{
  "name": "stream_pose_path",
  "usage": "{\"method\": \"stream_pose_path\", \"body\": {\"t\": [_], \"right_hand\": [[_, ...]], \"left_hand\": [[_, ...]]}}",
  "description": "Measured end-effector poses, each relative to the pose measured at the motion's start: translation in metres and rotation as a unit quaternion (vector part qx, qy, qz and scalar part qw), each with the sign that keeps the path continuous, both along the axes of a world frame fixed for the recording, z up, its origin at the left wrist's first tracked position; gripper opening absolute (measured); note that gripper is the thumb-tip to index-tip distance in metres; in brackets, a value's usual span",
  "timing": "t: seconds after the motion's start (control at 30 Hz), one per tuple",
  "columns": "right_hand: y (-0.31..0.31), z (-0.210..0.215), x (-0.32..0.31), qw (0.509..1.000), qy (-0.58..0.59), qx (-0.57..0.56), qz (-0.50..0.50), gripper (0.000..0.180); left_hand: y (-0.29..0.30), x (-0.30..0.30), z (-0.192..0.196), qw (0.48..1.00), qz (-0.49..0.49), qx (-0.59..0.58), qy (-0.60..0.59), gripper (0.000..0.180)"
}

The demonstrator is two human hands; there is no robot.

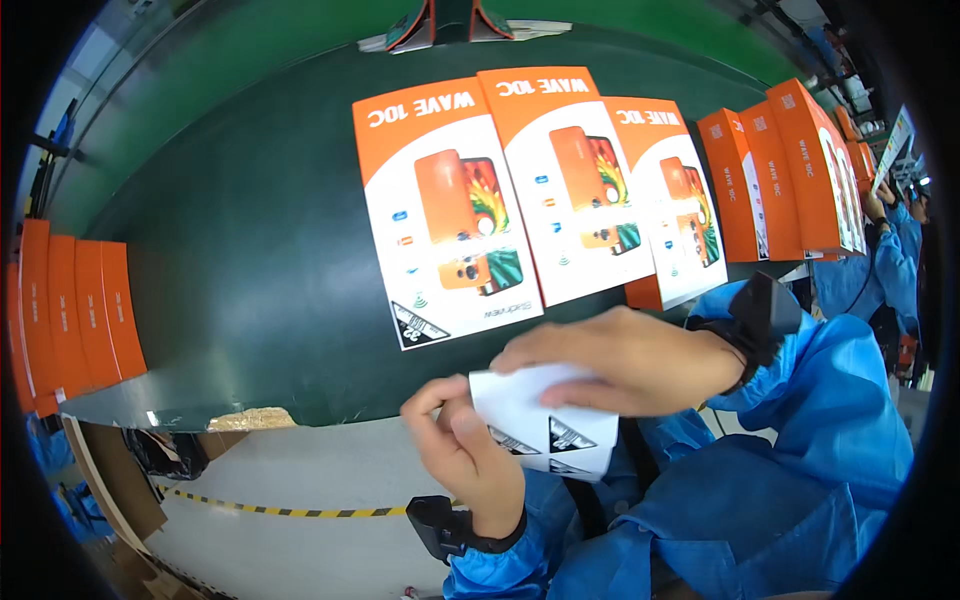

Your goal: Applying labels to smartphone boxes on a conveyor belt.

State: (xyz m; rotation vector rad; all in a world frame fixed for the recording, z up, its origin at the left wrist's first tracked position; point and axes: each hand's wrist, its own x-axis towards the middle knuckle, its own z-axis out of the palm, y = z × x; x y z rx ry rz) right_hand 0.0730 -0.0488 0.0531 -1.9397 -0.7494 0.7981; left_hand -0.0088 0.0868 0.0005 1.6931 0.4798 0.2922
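A white sheet of triangular black-and-white stickers (512, 402) is between my two hands, just off the near edge of the table. My left hand (470, 460) pinches its left edge with thumb and fingers. My right hand (635, 362) lies over the top of the sheet, its thumb pressed on the face. Beyond them lie three orange-and-white phone boxes, overlapping in a row: a left box (395, 240), a middle box (530, 190) and a right box (650, 160). On the left box's near left corner sits a black triangular sticker (418, 325).
Orange boxes (88, 315) stand in a row at the table's left end, and more orange boxes (775, 185) stand at the right. The dark green table (250, 250) has a chipped near edge. People in blue (850, 285) are at far right. A dark stand (453, 20) is at the back.
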Motion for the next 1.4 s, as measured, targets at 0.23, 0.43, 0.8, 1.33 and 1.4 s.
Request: {"method": "stream_pose_path", "body": {"t": [0.23,0.43,0.8,1.33,1.4], "right_hand": [[-0.025,0.003,-0.009,0.981,-0.065,0.051,-0.175,0.031],[-0.038,0.002,-0.016,0.956,-0.255,-0.046,-0.140,0.045],[-0.053,-0.010,-0.040,0.966,-0.234,0.027,-0.103,0.048],[-0.071,-0.019,-0.021,0.985,0.103,0.123,-0.061,0.025],[-0.067,-0.018,-0.028,0.981,0.091,0.140,-0.101,0.025]], "left_hand": [[-0.011,-0.008,0.014,0.981,-0.085,0.152,-0.082,0.031],[-0.020,-0.014,0.027,0.975,-0.097,0.186,-0.080,0.014],[-0.036,-0.017,0.030,0.992,-0.068,-0.086,-0.069,0.034],[-0.033,0.003,0.028,0.963,-0.259,-0.063,0.043,0.029],[-0.041,-0.001,0.029,0.980,-0.197,-0.016,0.025,0.023]]}}
